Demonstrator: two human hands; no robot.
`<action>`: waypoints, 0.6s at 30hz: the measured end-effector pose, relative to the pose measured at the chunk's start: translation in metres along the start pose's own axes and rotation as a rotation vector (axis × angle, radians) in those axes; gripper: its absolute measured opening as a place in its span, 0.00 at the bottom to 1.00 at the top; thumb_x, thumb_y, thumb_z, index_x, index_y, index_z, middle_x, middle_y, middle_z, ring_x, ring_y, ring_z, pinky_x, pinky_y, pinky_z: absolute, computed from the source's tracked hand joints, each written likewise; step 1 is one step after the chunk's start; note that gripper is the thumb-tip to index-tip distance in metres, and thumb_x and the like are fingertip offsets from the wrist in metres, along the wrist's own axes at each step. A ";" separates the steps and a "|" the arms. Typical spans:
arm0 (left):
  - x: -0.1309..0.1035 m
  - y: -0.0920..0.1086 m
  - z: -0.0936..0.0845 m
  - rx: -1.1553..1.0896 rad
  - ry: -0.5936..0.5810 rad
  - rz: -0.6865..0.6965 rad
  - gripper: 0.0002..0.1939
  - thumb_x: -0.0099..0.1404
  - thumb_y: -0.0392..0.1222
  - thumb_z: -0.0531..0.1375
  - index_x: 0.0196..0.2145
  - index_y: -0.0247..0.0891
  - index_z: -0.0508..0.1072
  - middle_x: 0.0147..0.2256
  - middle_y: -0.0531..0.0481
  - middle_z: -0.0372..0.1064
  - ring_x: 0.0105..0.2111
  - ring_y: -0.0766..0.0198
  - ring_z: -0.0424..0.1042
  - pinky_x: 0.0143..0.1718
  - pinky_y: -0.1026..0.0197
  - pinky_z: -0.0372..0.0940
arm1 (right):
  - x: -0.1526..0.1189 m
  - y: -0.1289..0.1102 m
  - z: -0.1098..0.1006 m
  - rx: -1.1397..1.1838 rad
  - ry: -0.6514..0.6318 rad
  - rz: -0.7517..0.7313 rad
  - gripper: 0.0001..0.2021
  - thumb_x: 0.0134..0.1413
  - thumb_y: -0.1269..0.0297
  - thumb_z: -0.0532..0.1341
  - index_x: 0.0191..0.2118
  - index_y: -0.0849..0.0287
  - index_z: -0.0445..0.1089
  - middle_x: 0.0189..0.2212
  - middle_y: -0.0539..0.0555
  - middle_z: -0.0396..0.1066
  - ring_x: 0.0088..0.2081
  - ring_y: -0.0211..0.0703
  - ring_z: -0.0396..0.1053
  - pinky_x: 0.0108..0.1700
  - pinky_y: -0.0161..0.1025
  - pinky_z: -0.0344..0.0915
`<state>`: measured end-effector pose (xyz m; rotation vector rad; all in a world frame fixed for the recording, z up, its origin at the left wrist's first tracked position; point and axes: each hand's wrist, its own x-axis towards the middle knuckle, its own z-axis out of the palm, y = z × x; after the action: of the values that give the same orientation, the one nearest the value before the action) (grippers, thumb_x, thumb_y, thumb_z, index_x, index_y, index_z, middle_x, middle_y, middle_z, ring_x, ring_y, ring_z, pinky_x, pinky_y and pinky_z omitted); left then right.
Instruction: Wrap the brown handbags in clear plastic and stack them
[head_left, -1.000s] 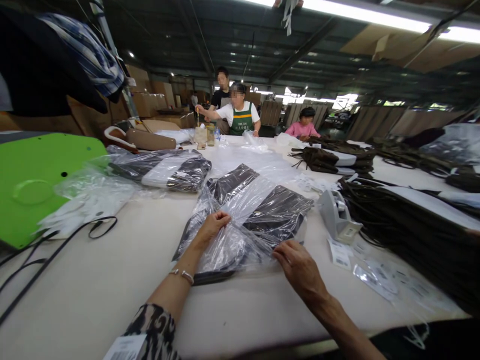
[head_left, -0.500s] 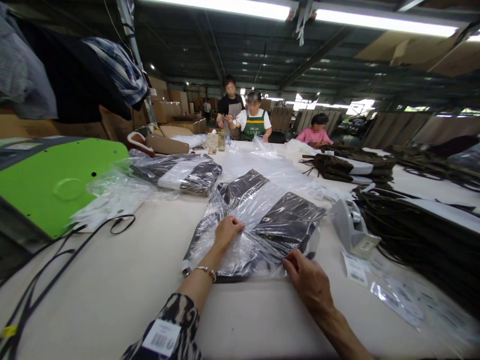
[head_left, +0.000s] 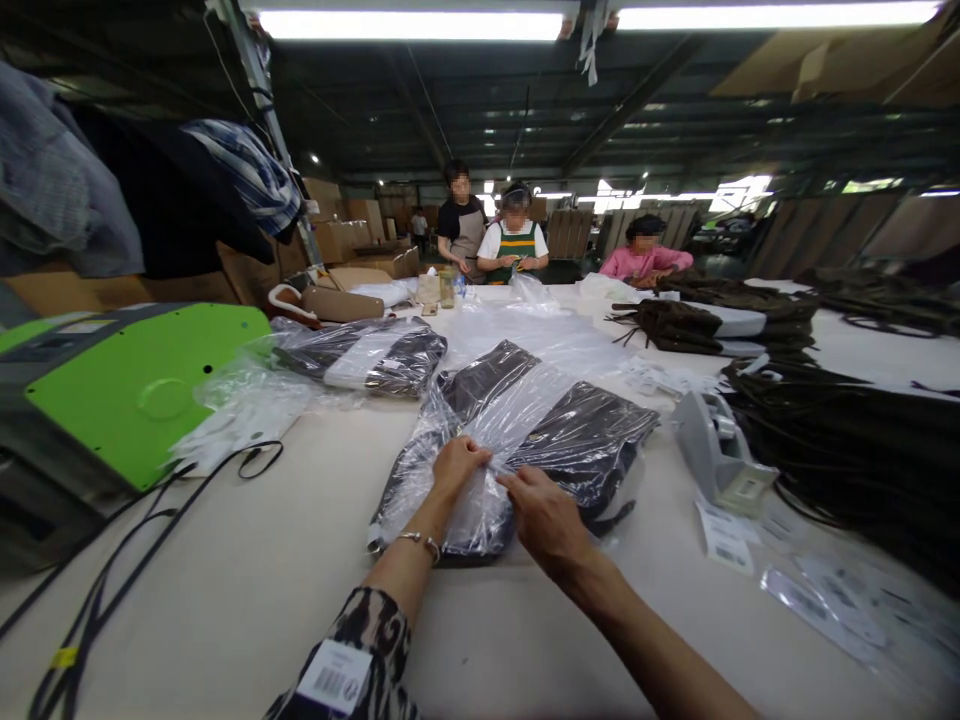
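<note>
A dark bag (head_left: 592, 425) with a white paper band (head_left: 517, 405) across it lies on the table, wrapped in a clear plastic bag (head_left: 472, 510). My left hand (head_left: 459, 465) is closed on the plastic over the middle of the bundle. Close beside it, my right hand (head_left: 541, 515) pinches a gathered fold of the same plastic. The two hands' fingertips are almost together. A dark strap sticks out at the bundle's right corner.
Left stand a green machine (head_left: 150, 390) and black cables (head_left: 127, 550). Behind lies another wrapped dark bundle (head_left: 375, 355). A grey tape dispenser (head_left: 716, 450), labels (head_left: 724, 540) and a dark stack (head_left: 847, 450) are on the right. Co-workers (head_left: 514, 240) are across the table.
My right hand has moved left and inward from the bundle's near right corner, drawing the plastic toward my left hand. My left hand has stayed on the plastic.
</note>
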<state>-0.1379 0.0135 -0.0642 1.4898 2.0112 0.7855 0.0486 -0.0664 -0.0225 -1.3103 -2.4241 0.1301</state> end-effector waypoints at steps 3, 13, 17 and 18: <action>0.005 0.000 0.001 0.011 -0.022 -0.009 0.11 0.52 0.48 0.65 0.23 0.39 0.71 0.23 0.54 0.69 0.27 0.63 0.68 0.28 0.63 0.54 | 0.038 -0.008 0.010 -0.044 -0.253 0.066 0.18 0.60 0.76 0.51 0.52 0.56 0.68 0.44 0.58 0.71 0.45 0.48 0.71 0.41 0.39 0.65; 0.011 -0.014 -0.013 -0.111 -0.218 0.010 0.12 0.54 0.47 0.61 0.23 0.36 0.71 0.18 0.56 0.64 0.22 0.67 0.63 0.24 0.65 0.57 | 0.058 0.003 0.024 -0.030 -0.334 0.119 0.18 0.62 0.74 0.48 0.52 0.57 0.68 0.44 0.61 0.71 0.43 0.53 0.74 0.40 0.44 0.68; 0.014 -0.020 -0.012 -0.112 -0.206 0.016 0.09 0.51 0.45 0.63 0.22 0.35 0.72 0.19 0.54 0.66 0.23 0.65 0.65 0.25 0.64 0.58 | 0.060 0.003 0.028 -0.014 -0.319 0.138 0.19 0.61 0.74 0.48 0.52 0.58 0.69 0.44 0.62 0.72 0.43 0.56 0.75 0.40 0.47 0.68; 0.014 -0.021 -0.011 -0.112 -0.196 0.018 0.09 0.51 0.44 0.63 0.22 0.36 0.72 0.19 0.54 0.66 0.24 0.64 0.66 0.26 0.64 0.57 | 0.061 0.004 0.029 -0.008 -0.315 0.143 0.19 0.61 0.74 0.48 0.53 0.58 0.69 0.44 0.62 0.72 0.43 0.56 0.75 0.40 0.47 0.68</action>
<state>-0.1632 0.0208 -0.0722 1.4629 1.7830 0.7181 0.0105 -0.0112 -0.0326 -1.5684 -2.5826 0.3929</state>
